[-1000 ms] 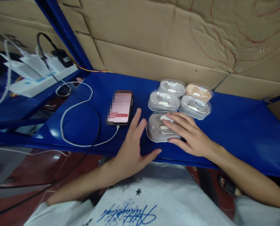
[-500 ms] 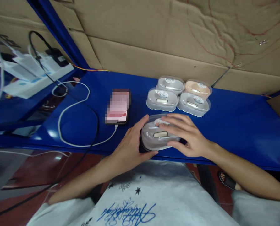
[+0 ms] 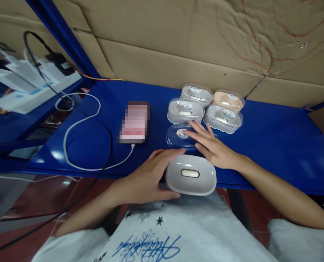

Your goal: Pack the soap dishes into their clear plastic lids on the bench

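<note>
My left hand (image 3: 156, 177) is wrapped round the left end of a grey oval plastic box (image 3: 175, 183), thumb on the near side and fingers on the far side. The box has its top uncovered, and a cream oblong piece shows in its middle. It sits at the front edge of the blue shelf. Just beyond it lies a clear lid (image 3: 175, 137) with a round white sticker. My right hand (image 3: 213, 145) is over the lid's right end, fingers spread, fingertips touching or just above it.
Behind the lid stand several similar lidded boxes, grey ones (image 3: 178, 113) and a peach one (image 3: 236, 103). A phone (image 3: 134, 122) on a white cable lies to the left. A power strip (image 3: 22, 103) with chargers is at far left. Cardboard (image 3: 164, 43) walls the back.
The clear lid has come off the grey box and now lies on the shelf. My left hand has brought the box nearer to me. My right hand has moved slightly away from me.
</note>
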`<action>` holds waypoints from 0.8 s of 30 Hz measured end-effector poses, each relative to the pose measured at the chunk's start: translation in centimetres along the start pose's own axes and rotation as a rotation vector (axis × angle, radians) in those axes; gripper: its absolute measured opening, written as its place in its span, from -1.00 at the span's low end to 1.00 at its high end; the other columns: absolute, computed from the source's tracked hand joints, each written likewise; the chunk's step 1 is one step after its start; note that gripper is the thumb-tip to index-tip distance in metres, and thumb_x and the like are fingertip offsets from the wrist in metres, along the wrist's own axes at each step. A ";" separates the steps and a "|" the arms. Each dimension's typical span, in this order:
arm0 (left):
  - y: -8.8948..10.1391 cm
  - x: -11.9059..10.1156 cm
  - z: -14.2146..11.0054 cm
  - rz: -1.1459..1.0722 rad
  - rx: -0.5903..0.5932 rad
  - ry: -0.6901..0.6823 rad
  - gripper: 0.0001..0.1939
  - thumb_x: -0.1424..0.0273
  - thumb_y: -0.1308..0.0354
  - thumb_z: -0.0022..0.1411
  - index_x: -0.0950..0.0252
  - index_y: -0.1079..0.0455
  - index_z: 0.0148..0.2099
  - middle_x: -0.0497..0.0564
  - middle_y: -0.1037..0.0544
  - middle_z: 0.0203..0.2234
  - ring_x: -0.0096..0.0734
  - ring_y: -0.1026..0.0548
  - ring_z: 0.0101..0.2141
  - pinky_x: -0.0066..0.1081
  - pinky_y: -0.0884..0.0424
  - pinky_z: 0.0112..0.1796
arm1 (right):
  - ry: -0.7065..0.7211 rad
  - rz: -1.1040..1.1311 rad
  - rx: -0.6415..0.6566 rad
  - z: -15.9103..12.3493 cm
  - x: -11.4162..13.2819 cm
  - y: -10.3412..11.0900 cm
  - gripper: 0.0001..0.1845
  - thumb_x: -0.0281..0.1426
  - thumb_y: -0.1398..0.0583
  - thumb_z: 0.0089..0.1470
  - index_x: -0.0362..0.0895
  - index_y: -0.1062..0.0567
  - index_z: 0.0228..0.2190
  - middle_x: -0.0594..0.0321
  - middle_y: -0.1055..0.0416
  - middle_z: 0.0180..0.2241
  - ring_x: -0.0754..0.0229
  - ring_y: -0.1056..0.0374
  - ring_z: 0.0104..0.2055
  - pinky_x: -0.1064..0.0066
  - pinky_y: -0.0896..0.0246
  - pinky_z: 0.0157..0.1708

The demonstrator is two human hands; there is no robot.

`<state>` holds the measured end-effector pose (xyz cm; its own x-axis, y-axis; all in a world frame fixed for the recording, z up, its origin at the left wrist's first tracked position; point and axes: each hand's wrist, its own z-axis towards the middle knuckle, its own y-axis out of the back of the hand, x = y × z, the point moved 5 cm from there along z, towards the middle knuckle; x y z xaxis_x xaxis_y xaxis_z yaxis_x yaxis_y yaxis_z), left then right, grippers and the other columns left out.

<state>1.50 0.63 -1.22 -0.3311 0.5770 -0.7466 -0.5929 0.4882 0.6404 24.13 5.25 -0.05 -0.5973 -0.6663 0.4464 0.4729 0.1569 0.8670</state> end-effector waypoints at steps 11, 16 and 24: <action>0.1 0.1 0.4 0.047 -0.133 0.040 0.09 0.21 -0.45 0.23 -0.06 0.18 0.56 0.18 -0.24 0.47 0.17 -0.29 0.40 0.21 -0.31 0.32 | 0.290 -0.019 0.086 -0.9 3.7 1.6 -0.24 0.00 -0.34 0.25 -0.11 -0.38 0.31 -0.11 -0.36 0.35 -0.11 -0.24 0.44 -0.14 -0.02 0.42; 0.0 0.4 0.5 0.046 -0.149 0.035 0.16 0.13 -0.50 0.18 -0.07 0.19 0.57 0.18 -0.26 0.46 0.20 -0.31 0.39 0.23 -0.29 0.31 | 0.315 -0.112 0.110 -1.5 4.3 0.8 -0.25 0.01 -0.33 0.25 -0.15 -0.39 0.29 -0.17 -0.31 0.38 -0.12 -0.23 0.43 -0.14 -0.08 0.38; -0.2 0.7 0.5 0.083 -0.148 0.026 0.23 0.13 -0.53 0.15 -0.09 0.25 0.58 0.21 -0.27 0.46 0.21 -0.35 0.36 0.23 -0.29 0.29 | 0.329 -0.082 0.111 -1.6 4.7 0.7 -0.44 -0.14 -0.29 0.32 -0.16 -0.45 0.22 -0.13 -0.32 0.37 -0.14 -0.21 0.42 -0.06 -0.20 0.32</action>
<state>1.78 1.27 -1.79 -0.4012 0.5934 -0.6978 -0.6638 0.3366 0.6679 22.70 1.04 2.31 -0.3812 -0.8764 0.2942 0.3478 0.1589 0.9240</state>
